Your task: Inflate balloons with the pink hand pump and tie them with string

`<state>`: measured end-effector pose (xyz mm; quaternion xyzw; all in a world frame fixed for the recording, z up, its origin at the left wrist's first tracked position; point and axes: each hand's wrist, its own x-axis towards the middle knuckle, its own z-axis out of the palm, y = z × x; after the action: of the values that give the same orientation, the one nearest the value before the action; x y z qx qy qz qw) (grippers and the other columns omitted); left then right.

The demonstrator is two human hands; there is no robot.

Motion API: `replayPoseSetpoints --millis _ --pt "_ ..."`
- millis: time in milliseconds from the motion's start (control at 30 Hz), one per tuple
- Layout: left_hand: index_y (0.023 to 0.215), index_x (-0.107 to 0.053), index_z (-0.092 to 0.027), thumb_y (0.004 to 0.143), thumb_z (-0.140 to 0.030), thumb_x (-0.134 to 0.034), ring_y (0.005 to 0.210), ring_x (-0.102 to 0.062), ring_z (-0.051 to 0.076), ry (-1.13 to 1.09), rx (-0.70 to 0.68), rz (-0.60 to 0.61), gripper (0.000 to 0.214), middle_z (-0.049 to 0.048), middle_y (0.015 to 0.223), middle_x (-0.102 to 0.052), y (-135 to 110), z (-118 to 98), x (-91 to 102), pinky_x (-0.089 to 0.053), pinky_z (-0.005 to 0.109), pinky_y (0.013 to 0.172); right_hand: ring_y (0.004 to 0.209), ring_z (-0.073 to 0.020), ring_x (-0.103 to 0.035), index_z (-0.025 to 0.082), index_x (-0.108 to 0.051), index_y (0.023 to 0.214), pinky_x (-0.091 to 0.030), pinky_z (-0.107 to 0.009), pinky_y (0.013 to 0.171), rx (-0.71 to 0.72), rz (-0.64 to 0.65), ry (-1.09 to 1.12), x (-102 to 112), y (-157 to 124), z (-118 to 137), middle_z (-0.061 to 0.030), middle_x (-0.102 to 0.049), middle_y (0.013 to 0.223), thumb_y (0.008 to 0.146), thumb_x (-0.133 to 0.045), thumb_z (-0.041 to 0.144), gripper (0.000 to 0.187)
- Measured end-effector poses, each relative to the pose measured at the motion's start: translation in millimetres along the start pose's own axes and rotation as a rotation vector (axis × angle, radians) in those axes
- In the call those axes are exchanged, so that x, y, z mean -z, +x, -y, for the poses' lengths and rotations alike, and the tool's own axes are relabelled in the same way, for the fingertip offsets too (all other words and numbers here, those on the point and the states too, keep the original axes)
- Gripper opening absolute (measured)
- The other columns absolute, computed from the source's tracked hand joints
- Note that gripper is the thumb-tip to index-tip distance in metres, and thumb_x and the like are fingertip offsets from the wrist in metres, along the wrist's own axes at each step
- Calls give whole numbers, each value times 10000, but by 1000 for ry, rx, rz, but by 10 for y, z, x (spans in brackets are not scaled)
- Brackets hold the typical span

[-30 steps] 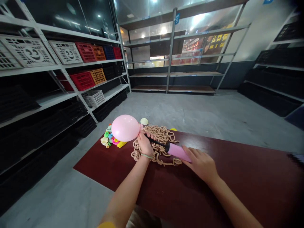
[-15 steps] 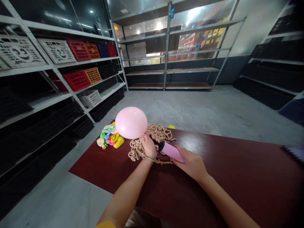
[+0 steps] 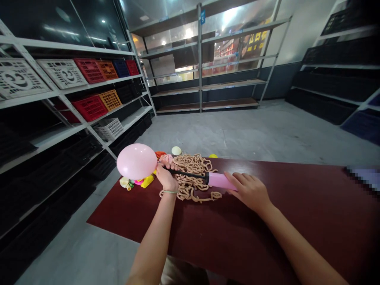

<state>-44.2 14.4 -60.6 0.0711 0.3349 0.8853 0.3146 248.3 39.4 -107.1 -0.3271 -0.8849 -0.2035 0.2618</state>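
Observation:
My left hand [image 3: 166,178] is closed around the neck of an inflated pink balloon [image 3: 136,161], which it holds on the black nozzle end of a pink hand pump [image 3: 219,180]. The pump lies across the dark red table [image 3: 267,229], its black rod pulled out. My right hand [image 3: 249,191] grips the pump's pink barrel. Under and behind the pump lies a tangle of beige rope [image 3: 191,168].
A heap of limp coloured balloons [image 3: 139,182] sits at the table's far left corner, with loose ones [image 3: 176,150] behind the rope. Metal shelving with plastic crates [image 3: 89,107] lines the left wall. More racks stand at the back and right, across grey floor.
The pump's black rod is now drawn out longer between my hands. The balloon has swung left and lower. The camera has shifted, so the shelves sit lower in view.

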Motion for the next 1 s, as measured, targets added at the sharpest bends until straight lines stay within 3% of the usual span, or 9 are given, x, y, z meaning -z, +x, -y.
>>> replayPoseSetpoints --millis 133,200,333,500,767,900,1000 --pt "694 -329 -218 789 -224 -475 419 -375 74 34 12 66 174 -73 559 -339 -159 185 -13 -307 219 429 758 -185 -602 183 -595 1275 -366 -298 647 -61 22 82 -58 45 232 -73 -700 918 907 -532 520 503" --pt "688 -343 -219 805 -248 -474 414 -382 82 67 46 133 178 -68 548 -358 -296 331 -35 -327 225 429 769 -185 -620 172 -581 1272 -386 -291 650 -104 51 155 -92 65 350 -77 -704 948 905 -527 524 511" --pt "705 -371 -220 798 -260 -492 405 -402 94 95 88 144 157 -69 530 -379 -444 481 -85 -345 224 427 798 -188 -640 170 -559 1270 -425 -292 690 -123 48 229 -141 73 418 -89 -703 1017 903 -534 522 508" --pt "710 -365 -219 783 -247 -498 410 -397 88 68 70 156 154 -73 538 -374 -321 281 -89 -353 225 448 815 -192 -627 184 -545 1313 -411 -297 700 -48 7 127 -117 39 260 -88 -701 1024 913 -532 521 522" --pt "718 -347 -217 751 -189 -470 430 -383 79 20 -21 24 130 -70 571 -344 23 -42 43 -314 220 451 829 -195 -596 196 -584 1297 -373 -305 715 3 -17 44 -68 3 77 -82 -696 1007 928 -520 485 472" --pt "717 -346 -216 745 -170 -457 422 -360 72 24 -52 -14 124 -74 569 -332 4 -32 33 -290 211 435 835 -200 -609 188 -587 1278 -371 -309 703 -35 13 69 -125 18 149 -80 -695 992 911 -533 515 495" --pt "692 -343 -215 767 -193 -464 424 -374 76 48 -21 51 144 -72 553 -341 -191 120 -23 -312 211 434 801 -198 -624 175 -607 1222 -376 -307 673 -62 22 78 -128 24 236 -69 -698 942 889 -555 532 490"
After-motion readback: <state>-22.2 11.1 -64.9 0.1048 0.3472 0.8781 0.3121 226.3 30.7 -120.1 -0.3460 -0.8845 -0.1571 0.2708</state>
